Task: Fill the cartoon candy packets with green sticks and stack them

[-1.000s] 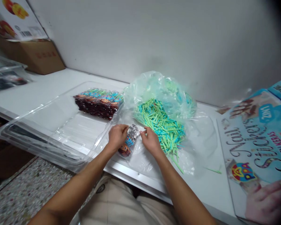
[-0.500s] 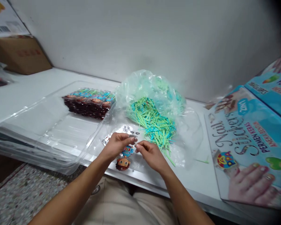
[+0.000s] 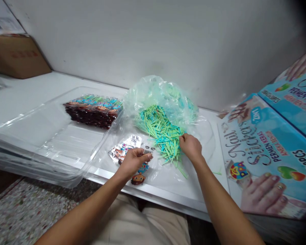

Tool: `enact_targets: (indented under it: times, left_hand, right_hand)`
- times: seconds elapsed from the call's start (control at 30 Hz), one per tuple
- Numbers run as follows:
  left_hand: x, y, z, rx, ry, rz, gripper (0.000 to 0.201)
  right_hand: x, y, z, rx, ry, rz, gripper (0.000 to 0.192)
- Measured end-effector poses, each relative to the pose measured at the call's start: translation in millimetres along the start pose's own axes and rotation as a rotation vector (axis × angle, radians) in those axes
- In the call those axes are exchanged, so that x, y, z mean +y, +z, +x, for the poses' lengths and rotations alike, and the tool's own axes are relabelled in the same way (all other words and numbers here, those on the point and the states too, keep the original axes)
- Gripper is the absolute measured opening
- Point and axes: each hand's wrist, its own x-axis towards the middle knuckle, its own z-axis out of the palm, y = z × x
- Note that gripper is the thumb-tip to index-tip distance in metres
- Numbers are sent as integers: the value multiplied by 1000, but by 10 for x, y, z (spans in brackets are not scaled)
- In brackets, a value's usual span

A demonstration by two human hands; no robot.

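Note:
My left hand (image 3: 134, 161) pinches a small clear packet with a cartoon figure (image 3: 140, 172) near the front edge of the white table (image 3: 28, 98). More such packets (image 3: 124, 149) lie just behind it. My right hand (image 3: 190, 147) rests on a heap of green and blue sticks (image 3: 161, 131) spilling from a clear plastic bag (image 3: 163, 95), its fingers closed at the sticks; whether it grips one I cannot tell.
A clear plastic tray (image 3: 48, 136) on the left holds a stack of finished packets (image 3: 93, 109). Large blue "Nail Stickers" boxes (image 3: 265, 149) stand at the right. A cardboard box (image 3: 16, 56) sits at the far left by the wall.
My right hand left the packet and moved right and back onto the heap of sticks. My left hand stays holding the packet. The view shifted slightly right.

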Motion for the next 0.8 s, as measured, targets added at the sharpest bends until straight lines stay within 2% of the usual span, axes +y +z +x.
enact_targets:
  times: [0.17, 0.33, 0.43, 0.57, 0.67, 0.8]
  left_hand:
    - [15, 2, -2, -5, -9, -70, 24]
    - [-35, -51, 33, 1, -22, -66, 26]
    - [-41, -51, 50, 1, -28, -75, 26]
    - [-20, -23, 53, 9, -28, -75, 24]
    - [-22, -43, 86, 21, -10, 19, 21]
    - [-65, -157, 230, 61, 87, 187, 21]
  right_hand:
    - [-37, 34, 327, -84, -128, -69, 42]
    - [-41, 25, 382, -137, -193, -115, 29]
    - [-85, 22, 397, -124, -175, -116, 33]
    - [-183, 64, 543, -159, -59, -119, 35]
    - [-253, 109, 695, -211, -13, -114, 38]
    - [-306, 137, 819, -271, -44, -92, 41]
